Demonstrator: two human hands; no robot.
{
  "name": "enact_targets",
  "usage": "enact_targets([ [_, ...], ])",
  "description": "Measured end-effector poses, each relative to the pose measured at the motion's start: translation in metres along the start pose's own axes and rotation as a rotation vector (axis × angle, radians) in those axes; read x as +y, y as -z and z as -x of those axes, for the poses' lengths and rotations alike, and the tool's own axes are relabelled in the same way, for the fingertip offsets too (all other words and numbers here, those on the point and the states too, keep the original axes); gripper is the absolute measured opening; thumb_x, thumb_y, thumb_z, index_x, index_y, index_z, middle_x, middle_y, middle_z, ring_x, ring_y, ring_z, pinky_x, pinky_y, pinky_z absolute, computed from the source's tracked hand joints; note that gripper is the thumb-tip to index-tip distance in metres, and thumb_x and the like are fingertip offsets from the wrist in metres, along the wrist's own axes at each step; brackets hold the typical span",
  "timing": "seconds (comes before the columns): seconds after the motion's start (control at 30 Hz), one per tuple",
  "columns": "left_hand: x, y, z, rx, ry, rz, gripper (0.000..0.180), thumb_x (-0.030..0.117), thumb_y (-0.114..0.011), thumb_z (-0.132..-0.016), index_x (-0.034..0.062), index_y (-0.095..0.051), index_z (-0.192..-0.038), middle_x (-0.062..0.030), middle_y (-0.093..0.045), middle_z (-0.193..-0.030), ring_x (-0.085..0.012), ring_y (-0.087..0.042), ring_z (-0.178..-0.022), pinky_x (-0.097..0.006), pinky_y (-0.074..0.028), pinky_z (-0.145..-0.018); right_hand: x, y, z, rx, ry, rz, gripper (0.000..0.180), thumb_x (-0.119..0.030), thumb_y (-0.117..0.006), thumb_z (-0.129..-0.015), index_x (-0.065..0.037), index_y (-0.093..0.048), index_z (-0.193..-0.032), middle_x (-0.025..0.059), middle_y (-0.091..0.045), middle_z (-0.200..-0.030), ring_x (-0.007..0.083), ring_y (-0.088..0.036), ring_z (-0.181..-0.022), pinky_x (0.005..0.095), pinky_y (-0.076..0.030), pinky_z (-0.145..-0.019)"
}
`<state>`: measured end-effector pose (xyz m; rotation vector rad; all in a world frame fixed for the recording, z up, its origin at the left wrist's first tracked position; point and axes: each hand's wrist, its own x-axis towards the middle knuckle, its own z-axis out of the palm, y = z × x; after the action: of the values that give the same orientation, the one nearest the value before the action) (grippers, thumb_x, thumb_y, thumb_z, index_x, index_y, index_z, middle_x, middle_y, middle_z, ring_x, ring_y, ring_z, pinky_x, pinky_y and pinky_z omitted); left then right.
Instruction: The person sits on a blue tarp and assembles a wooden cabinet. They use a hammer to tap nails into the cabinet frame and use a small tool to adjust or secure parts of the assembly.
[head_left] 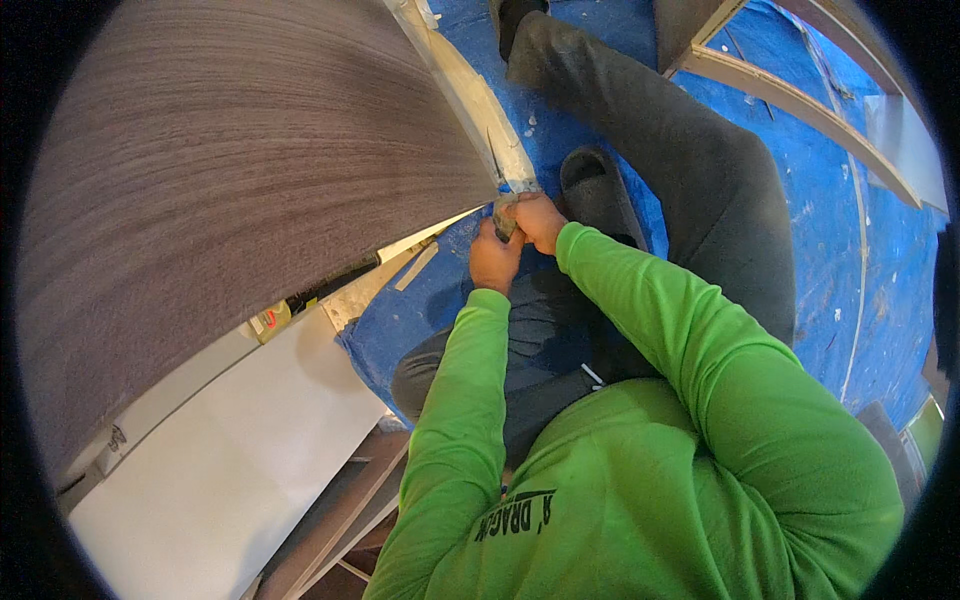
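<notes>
A large dark brown wood-grain panel point(270, 150) fills the left side, its near right corner ending at my hands. My left hand point(496, 258) is closed at that corner, its fingers against a small greyish piece point(505, 217) whose kind I cannot make out. From the right, my right hand point(537, 220) closes on the same piece, and the two hands nearly touch. Fingers and piece together hide the very tip of the corner. A pale strip point(478, 100) runs along the panel's right edge down to the hands.
Blue sheeting point(820, 260) covers the floor. A white board point(230, 450) lies below the panel, with a yellowish item point(270, 320) between them. Near my left hand is a thin wood offcut point(417, 266). A black sandal point(598, 195) and a wooden frame point(800, 110) are to the right.
</notes>
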<state>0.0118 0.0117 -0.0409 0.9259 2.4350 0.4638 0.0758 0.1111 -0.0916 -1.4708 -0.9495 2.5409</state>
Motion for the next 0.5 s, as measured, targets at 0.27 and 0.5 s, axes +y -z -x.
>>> enact_targets([
  [0.27, -0.01, -0.019, -0.011, -0.082, 0.425, 1.05, 0.023, 0.02, -0.056, -0.098, 0.011, -0.06, -0.12, -0.0037, -0.065, -0.118, -0.0206, -0.058, -0.108, -0.043, -0.047, -0.089, -0.055, 0.025, 0.015, 0.555, 0.46, 0.508, 0.024, -0.019, -0.066, -0.084, 0.003, -0.066, -0.093, 0.029, -0.067, -0.096, 0.0435, -0.066, -0.09, 0.0495, -0.051, -0.08],
  [0.5, 0.017, -0.033, -0.035, 0.033, 0.623, 1.688, 0.011, 0.014, -0.055, -0.096, 0.0116, -0.053, -0.107, -0.006, -0.061, -0.121, -0.0262, -0.056, -0.109, -0.048, -0.048, -0.09, -0.181, 0.085, 0.167, 0.152, 0.715, 0.245, 0.017, -0.02, -0.062, -0.096, -0.005, -0.065, -0.089, -0.0012, -0.061, -0.081, 0.0123, -0.056, -0.077, 0.0309, -0.045, -0.071],
])
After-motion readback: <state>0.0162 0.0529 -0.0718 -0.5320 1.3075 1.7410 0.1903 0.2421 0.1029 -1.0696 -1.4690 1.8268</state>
